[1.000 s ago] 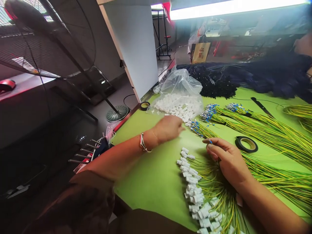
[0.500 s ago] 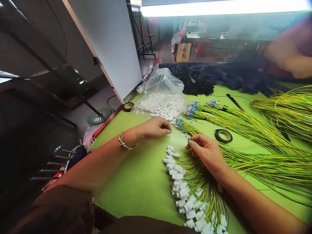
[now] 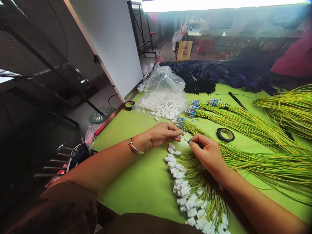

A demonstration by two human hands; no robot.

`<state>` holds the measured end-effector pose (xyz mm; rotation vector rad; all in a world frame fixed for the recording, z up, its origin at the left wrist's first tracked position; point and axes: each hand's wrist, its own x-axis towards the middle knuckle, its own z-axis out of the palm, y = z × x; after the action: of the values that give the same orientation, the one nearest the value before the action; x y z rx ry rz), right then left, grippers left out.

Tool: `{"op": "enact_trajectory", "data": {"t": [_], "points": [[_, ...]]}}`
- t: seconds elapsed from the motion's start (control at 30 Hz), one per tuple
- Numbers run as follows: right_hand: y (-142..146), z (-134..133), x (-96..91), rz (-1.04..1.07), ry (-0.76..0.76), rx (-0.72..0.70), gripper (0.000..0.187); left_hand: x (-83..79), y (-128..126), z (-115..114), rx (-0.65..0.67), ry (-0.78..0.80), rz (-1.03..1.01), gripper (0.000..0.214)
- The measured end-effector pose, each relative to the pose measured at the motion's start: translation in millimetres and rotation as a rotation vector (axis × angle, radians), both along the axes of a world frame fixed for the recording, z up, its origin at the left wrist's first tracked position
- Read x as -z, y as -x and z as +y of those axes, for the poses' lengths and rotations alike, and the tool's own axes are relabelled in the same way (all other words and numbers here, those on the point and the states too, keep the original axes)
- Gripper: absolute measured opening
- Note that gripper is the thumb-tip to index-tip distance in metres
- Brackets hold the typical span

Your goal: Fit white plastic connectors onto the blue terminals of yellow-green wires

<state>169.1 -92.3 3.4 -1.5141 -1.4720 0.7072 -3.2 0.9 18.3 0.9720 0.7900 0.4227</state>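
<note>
Between thumb and fingers, my left hand (image 3: 162, 134) pinches a small white connector housing (image 3: 179, 136). Facing it, my right hand (image 3: 207, 150) is closed on a yellow-green wire with a blue-sleeved metal terminal (image 3: 188, 141) at its tip. A small gap separates the terminal from the housing. Below the hands lies a row of wires ending in white connectors (image 3: 179, 175). Just beyond them rests a bundle of wires with blue terminals (image 3: 181, 123). Loose white housings (image 3: 165, 109) spill from a clear plastic bag (image 3: 167, 81).
A black tape roll (image 3: 225, 134) lies right of my hands, another tape roll (image 3: 129, 105) at the table's left edge. Yellow-green wire bundles (image 3: 265, 139) cover the right side. Black connectors (image 3: 200, 85) and dark wires lie at the back. A white panel (image 3: 112, 45) stands at left.
My left hand has moved right, toward my right hand, and the white housing now shows in its fingers. The co-worker's hand at upper right has gone from view; a pink-red garment shows there.
</note>
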Motion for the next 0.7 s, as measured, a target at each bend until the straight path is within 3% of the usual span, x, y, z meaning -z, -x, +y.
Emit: {"op": "enact_trajectory", "data": {"t": [0.2,0.5,0.7], "points": [[-2,-1,5.8,-0.122,-0.029,-0.011,0.013,4.1,0,-5,0.061,-0.011,-0.06,0.034],[-2,-2,9.6,-0.23,-0.055,-0.007,0.012,9.7,-5,-7,0.031,-0.235,-0.089,0.038],[1,-3,8.9,-0.143,-0.072,-0.008,0.013,8.7,-13,-20,-0.126,-0.501,-0.027,0.024]]}}
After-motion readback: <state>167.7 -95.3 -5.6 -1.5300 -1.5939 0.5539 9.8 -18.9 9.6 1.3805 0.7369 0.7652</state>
